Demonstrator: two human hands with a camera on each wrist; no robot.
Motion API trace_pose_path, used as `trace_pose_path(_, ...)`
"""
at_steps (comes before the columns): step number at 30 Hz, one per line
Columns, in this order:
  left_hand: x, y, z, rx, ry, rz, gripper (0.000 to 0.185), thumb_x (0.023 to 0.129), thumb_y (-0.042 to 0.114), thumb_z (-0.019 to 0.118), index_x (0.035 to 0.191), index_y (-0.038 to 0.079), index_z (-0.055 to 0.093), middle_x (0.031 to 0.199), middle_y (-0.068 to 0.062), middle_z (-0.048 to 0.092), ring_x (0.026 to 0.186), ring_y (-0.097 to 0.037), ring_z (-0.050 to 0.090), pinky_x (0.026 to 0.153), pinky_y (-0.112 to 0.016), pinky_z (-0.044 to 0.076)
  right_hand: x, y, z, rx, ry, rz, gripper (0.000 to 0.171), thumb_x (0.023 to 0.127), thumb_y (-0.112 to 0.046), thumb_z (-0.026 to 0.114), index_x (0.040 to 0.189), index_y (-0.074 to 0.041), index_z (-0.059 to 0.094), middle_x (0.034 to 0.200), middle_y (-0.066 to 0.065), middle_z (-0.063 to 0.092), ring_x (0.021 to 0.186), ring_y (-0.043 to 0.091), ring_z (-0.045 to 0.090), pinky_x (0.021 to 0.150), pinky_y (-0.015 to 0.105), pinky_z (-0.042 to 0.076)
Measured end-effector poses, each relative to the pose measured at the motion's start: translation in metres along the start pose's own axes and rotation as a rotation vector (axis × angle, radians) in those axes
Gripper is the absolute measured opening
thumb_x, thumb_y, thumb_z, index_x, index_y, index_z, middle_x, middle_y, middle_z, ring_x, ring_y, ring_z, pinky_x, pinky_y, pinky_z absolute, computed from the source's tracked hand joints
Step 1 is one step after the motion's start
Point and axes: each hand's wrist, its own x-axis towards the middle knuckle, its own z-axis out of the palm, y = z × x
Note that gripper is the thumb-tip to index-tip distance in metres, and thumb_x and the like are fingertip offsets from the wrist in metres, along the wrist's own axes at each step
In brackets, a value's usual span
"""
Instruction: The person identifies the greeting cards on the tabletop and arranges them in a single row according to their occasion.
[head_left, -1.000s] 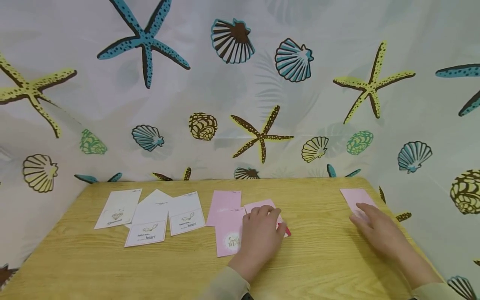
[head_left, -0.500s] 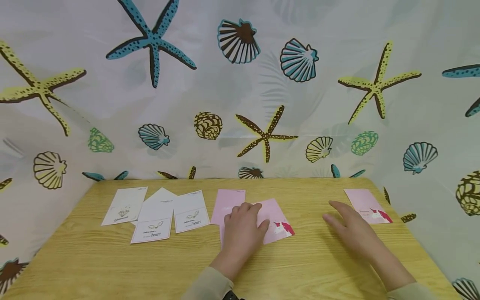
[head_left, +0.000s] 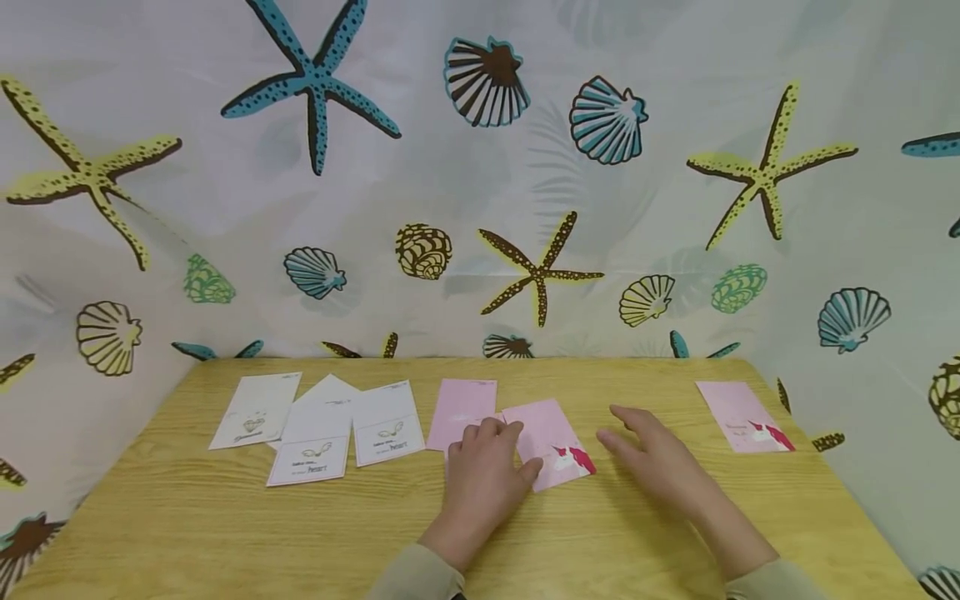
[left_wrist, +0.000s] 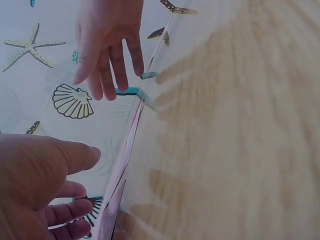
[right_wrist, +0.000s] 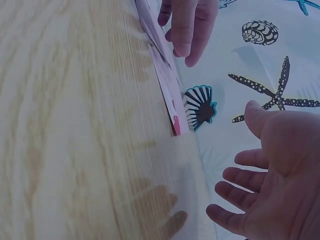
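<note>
Cards (head_left: 553, 442): I'm pinning the pink ones with flat left hand (head_left: 487, 475); relaxed, empty right hand (head_left: 652, 462) hovering at 3 o'clock, reaching next.

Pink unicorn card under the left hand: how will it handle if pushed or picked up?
The pink unicorn card looks thin and flat, so probably light and a bit bendy. It lies flush on the smooth wooden table, so a push likely slides it; lifting may need an edge pried up. The left hand rests on it, overlapping another pink card, which might shift too.

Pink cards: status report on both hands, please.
Left hand resting on pink cards. Right hand open, hovering beside them. Nothing in the way.
</note>
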Motion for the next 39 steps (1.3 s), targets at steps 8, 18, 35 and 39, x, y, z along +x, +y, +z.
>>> trace_pose_path(8,-0.003,0.001,0.004,0.025,-0.004,0.022,0.057,0.095,0.041,0.087,0.141,0.009,0.074,0.129,-0.011,0.068,0.121,-0.035,0.060,0.099,-0.059,0.049,0.006,-0.007,0.010,0.085,-0.010,0.018,0.070,0.113,-0.048,0.061,0.164,-0.001,0.049,0.165,0.022,0.050,0.146,0.043,0.054,0.119,0.062,0.043)
trace_pose_path(18,-0.002,-0.003,0.008,0.032,-0.025,0.015,0.058,0.095,0.041,0.088,0.141,0.008,0.074,0.128,-0.010,0.067,0.120,-0.035,0.058,0.101,-0.060,0.048,0.007,-0.015,0.017,0.121,-0.017,0.063,0.066,0.113,-0.046,0.061,0.161,-0.001,0.053,0.160,0.021,0.057,0.144,0.042,0.056,0.120,0.062,0.042)
trace_pose_path(35,-0.004,-0.003,0.008,0.079,-0.034,0.042,0.052,0.094,0.039,0.089,0.135,0.010,0.077,0.127,-0.008,0.064,0.117,-0.033,0.056,0.098,-0.059,0.047,0.007,-0.019,0.022,0.288,-0.081,0.095,0.064,0.114,-0.042,0.062,0.162,-0.001,0.053,0.163,0.020,0.054,0.145,0.041,0.055,0.120,0.060,0.043)
trace_pose_path(39,-0.005,-0.004,0.007,0.084,-0.031,0.043,0.051,0.094,0.039,0.089,0.134,0.010,0.077,0.127,-0.009,0.064,0.116,-0.033,0.056,0.098,-0.059,0.047,0.006,-0.020,0.022,0.330,-0.101,0.101,0.065,0.113,-0.042,0.063,0.162,-0.001,0.052,0.165,0.021,0.052,0.146,0.041,0.055,0.121,0.061,0.042)
